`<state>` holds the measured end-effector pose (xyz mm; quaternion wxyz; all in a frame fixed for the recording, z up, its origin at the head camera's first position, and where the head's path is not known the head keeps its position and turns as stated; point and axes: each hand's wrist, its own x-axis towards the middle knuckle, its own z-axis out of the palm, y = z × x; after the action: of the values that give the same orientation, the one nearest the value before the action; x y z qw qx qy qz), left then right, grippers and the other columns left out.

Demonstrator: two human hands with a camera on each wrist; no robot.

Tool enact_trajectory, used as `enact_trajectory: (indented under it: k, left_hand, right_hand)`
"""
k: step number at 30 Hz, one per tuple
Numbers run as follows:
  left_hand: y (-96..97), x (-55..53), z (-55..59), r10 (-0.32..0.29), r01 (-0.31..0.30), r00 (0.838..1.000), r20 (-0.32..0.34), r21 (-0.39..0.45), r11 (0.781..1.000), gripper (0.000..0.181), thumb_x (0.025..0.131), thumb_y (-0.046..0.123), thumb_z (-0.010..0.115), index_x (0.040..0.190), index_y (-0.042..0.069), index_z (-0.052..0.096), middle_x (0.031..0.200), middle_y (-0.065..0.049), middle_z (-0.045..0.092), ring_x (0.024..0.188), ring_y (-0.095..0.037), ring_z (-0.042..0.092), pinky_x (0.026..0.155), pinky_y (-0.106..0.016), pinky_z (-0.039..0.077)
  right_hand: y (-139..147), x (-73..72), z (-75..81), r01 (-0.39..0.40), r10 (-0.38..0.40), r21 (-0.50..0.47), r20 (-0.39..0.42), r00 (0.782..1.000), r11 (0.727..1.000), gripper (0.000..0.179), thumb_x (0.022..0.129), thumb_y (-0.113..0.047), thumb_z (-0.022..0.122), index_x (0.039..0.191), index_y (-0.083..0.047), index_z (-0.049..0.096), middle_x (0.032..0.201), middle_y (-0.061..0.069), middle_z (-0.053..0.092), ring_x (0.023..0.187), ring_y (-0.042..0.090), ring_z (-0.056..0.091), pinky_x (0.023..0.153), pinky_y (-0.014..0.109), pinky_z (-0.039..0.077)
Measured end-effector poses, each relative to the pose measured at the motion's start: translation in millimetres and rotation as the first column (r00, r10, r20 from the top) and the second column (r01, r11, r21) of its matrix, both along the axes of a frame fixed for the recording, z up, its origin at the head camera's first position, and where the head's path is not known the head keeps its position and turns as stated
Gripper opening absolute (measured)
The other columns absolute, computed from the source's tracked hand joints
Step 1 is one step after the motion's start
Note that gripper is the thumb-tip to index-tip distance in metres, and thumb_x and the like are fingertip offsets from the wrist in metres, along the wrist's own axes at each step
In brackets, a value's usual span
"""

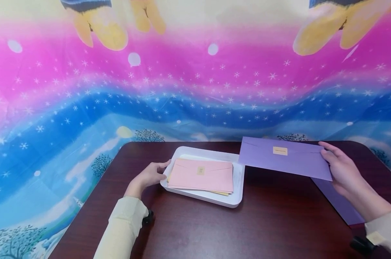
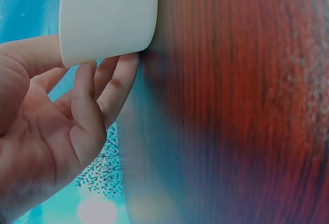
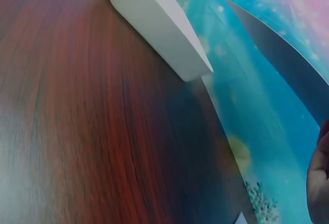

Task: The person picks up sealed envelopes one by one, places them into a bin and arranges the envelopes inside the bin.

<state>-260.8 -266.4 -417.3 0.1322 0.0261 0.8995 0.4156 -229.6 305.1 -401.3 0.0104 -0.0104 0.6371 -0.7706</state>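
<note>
A white tray point(image 1: 211, 198) stands on the table, a pink envelope point(image 1: 211, 176) with a gold label lying on top of others inside it. My left hand point(image 1: 151, 174) grips the tray's left end; the left wrist view shows fingers against the end wall point(image 2: 110, 18) and one digit at the rim. My right hand point(image 1: 342, 165) pinches a purple envelope point(image 1: 295, 158) by its right end, holding it above the table with its left edge beside the tray's right rim. In the right wrist view this envelope point(image 3: 288, 59) appears nearly edge-on.
Another purple envelope point(image 1: 339, 201) lies on the dark wooden table point(image 1: 263, 223) below the right hand, partly hidden by the hand and the raised envelope. Behind the table hangs a colourful snow-scene cloth point(image 1: 195, 82). Yellow paper edges point(image 1: 219, 193) show under the pink envelope.
</note>
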Motion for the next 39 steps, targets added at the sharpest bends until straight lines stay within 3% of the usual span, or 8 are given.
enact_trajectory:
  k: [6, 11, 13, 18, 21, 26, 31, 39]
  left_hand:
    - [0.0, 1.2, 0.2, 0.002, -0.002, 1.000, 0.005, 0.005, 1.000, 0.068, 0.090, -0.010, 0.060, 0.154, 0.006, 0.043, 0.156, -0.021, 0.044, 0.123, -0.030, 0.052, 0.077, -0.029, 0.048]
    - [1.0, 0.1, -0.1, -0.005, 0.005, 1.000, 0.008, 0.026, 1.000, 0.068, 0.090, -0.010, 0.060, 0.154, 0.006, 0.043, 0.155, -0.021, 0.045, 0.116, -0.029, 0.054, 0.075, -0.028, 0.048]
    - [1.0, -0.2, -0.4, -0.009, 0.008, 1.000, 0.007, 0.030, 1.000, 0.068, 0.090, -0.010, 0.060, 0.154, 0.006, 0.043, 0.153, -0.022, 0.047, 0.115, -0.028, 0.055, 0.075, -0.028, 0.048]
    - [0.6, -0.8, 0.1, -0.010, 0.010, 1.000, 0.005, 0.035, 0.999, 0.068, 0.090, -0.011, 0.060, 0.154, 0.005, 0.044, 0.150, -0.023, 0.050, 0.112, -0.027, 0.056, 0.075, -0.028, 0.048]
    - [0.3, -0.6, 0.3, -0.010, 0.010, 1.000, 0.011, 0.039, 0.999, 0.068, 0.090, -0.011, 0.060, 0.154, 0.005, 0.043, 0.148, -0.024, 0.051, 0.111, -0.027, 0.056, 0.075, -0.027, 0.048]
    - [0.1, -0.4, 0.9, -0.007, 0.007, 1.000, 0.016, 0.043, 0.999, 0.068, 0.090, -0.010, 0.060, 0.154, 0.006, 0.043, 0.150, -0.025, 0.050, 0.113, -0.027, 0.054, 0.075, -0.027, 0.048]
    - [0.6, -0.1, 0.8, 0.002, -0.002, 1.000, 0.012, 0.032, 0.999, 0.068, 0.090, -0.010, 0.061, 0.154, 0.006, 0.044, 0.147, -0.026, 0.052, 0.110, -0.027, 0.055, 0.074, -0.027, 0.048]
    - [-0.4, -0.4, -0.4, 0.005, -0.005, 1.000, 0.006, 0.019, 1.000, 0.069, 0.090, -0.009, 0.061, 0.154, 0.008, 0.044, 0.140, -0.027, 0.057, 0.108, -0.027, 0.056, 0.075, -0.028, 0.048]
  right_hand:
    - [-21.1, -7.2, -1.8, -0.048, 0.049, -0.056, 0.014, 0.999, 0.997, 0.027, 0.109, -0.027, 0.047, 0.135, -0.034, 0.051, 0.119, -0.014, 0.049, 0.095, -0.001, 0.062, 0.073, 0.021, 0.053]
    - [-38.1, -11.0, -4.3, -0.065, 0.067, -0.047, 0.042, 0.997, 0.997, 0.032, 0.108, -0.031, 0.049, 0.140, -0.035, 0.049, 0.159, 0.002, 0.023, 0.101, -0.004, 0.056, 0.079, 0.018, 0.051]
    - [-45.2, -12.5, -5.9, -0.061, 0.061, -0.005, 0.045, 0.997, 0.998, 0.034, 0.108, -0.033, 0.048, 0.142, -0.036, 0.048, 0.167, 0.001, 0.007, 0.111, -0.004, 0.050, 0.083, 0.015, 0.047]
    - [-61.3, -16.7, -8.6, -0.054, 0.051, 0.061, 0.045, 0.998, 0.997, 0.036, 0.109, -0.034, 0.047, 0.145, -0.038, 0.047, 0.171, 0.002, -0.006, 0.144, 0.009, 0.022, 0.103, 0.014, 0.031]
    - [-69.7, -19.2, -8.7, -0.057, 0.054, 0.071, 0.056, 0.997, 0.996, 0.040, 0.109, -0.034, 0.046, 0.149, -0.037, 0.045, 0.171, 0.001, -0.012, 0.150, 0.015, 0.004, 0.111, 0.017, 0.020]
    - [-83.0, -23.2, -7.7, -0.082, 0.076, 0.076, 0.076, 0.994, 0.994, 0.048, 0.109, -0.034, 0.046, 0.157, -0.031, 0.038, 0.171, 0.003, -0.011, 0.148, 0.015, 0.014, 0.111, 0.018, 0.023]
    - [-97.5, -25.7, -7.2, -0.103, 0.102, 0.001, 0.085, 0.991, 0.995, 0.036, 0.108, -0.031, 0.049, 0.144, -0.031, 0.048, 0.159, 0.005, 0.021, 0.114, 0.005, 0.048, 0.089, 0.018, 0.045]
    - [-122.1, -28.6, -7.4, -0.132, 0.128, 0.043, 0.096, 0.987, 0.990, 0.049, 0.110, -0.032, 0.045, 0.157, -0.020, 0.037, 0.146, 0.003, 0.033, 0.104, 0.004, 0.053, 0.081, 0.023, 0.051]
